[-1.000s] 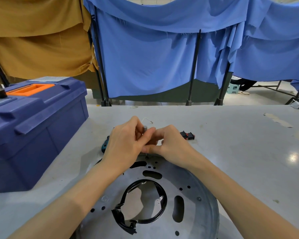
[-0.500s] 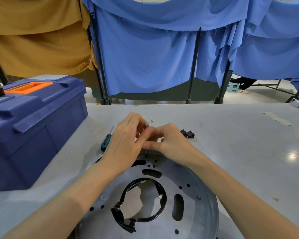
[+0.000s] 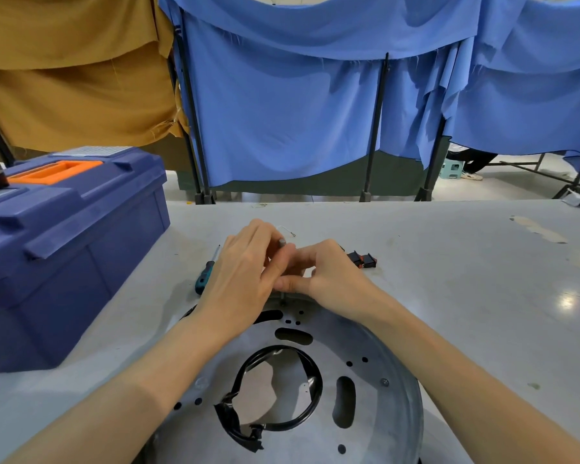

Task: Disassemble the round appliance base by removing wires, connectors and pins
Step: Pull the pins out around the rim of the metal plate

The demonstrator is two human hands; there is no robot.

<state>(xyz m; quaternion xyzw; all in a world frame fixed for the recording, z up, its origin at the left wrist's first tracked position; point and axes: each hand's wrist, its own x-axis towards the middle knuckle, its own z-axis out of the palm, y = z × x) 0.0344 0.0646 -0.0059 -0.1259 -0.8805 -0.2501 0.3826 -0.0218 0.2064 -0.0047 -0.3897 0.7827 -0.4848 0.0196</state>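
Observation:
A round grey metal base (image 3: 375, 380) lies on the table in front of me, with a black wire loop (image 3: 302, 410) around its centre hole. At its far rim a thin grey metal pin (image 3: 282, 243) stands upright. My left hand (image 3: 245, 272) pinches the pin's upper part. My right hand (image 3: 329, 276) pinches the pin lower down, thumb and fingers curled round it. The pin's foot (image 3: 283, 300) shows just above the rim. Most of the pin is hidden by my fingers.
A teal-handled screwdriver (image 3: 206, 274) lies left of my hands. A black and red connector (image 3: 362, 259) and a small wire clip (image 3: 287, 231) lie beyond them. A large blue toolbox (image 3: 64, 236) stands at the left. Blue and tan curtains hang behind the table.
Both hands stay on the pin and have risen a little with it. The screwdriver, half hidden a second ago, now shows fully left of my left hand.

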